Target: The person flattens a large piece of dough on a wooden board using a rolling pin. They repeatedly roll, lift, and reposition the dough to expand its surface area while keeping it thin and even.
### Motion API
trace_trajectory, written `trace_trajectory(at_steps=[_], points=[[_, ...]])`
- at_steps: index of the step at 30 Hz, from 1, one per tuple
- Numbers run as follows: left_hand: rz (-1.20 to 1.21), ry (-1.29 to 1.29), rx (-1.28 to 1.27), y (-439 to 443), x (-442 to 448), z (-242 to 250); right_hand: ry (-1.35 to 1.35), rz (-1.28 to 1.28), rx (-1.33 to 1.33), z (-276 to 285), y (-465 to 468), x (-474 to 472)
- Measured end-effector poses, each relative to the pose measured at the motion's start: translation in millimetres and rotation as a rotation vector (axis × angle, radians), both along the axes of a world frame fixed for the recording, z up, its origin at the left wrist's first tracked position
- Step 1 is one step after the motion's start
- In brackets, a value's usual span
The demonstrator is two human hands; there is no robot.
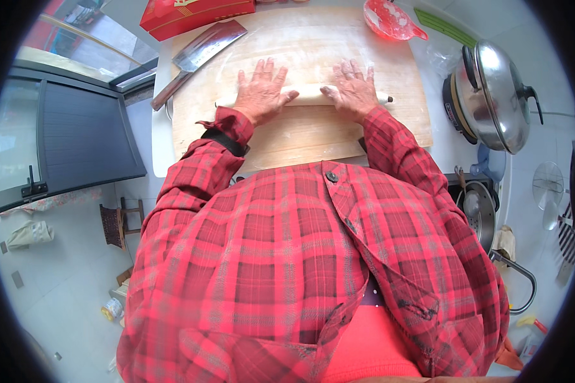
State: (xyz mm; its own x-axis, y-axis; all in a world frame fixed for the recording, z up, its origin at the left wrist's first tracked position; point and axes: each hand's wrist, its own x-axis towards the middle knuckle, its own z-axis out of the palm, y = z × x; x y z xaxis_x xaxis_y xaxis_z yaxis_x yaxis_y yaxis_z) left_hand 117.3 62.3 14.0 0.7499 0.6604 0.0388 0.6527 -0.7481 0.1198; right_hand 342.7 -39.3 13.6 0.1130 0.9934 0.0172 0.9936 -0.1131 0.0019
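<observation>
A long white roll (309, 95) lies crosswise on a floured wooden board (306, 131). It looks like dough wound around a rolling pin, whose dark end (389, 99) sticks out at the right. My left hand (263, 91) rests palm down over the roll's left part, fingers spread and pointing away from me. Over the right part lies my right hand (355, 91), also flat with its fingers stretched forward. Both thumbs touch the roll and point toward each other. The palms hide parts of it. Flour whitens my fingers.
A cleaver (206, 50) lies at the board's left edge, near a red box (196, 16). A floury red plastic scoop (393, 21) sits at the far right corner. Right of the board stands a lidded steel pot (493, 95); nearer me is a sink with a steel colander (484, 215).
</observation>
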Motion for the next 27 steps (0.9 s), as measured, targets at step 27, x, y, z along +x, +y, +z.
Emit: trace_trajectory(at_steps=[27], points=[[-0.027, -0.078, 0.164, -38.3, -90.3, -12.3, -0.058, 0.105, 0.061, -13.6, -99.5, 27.8]])
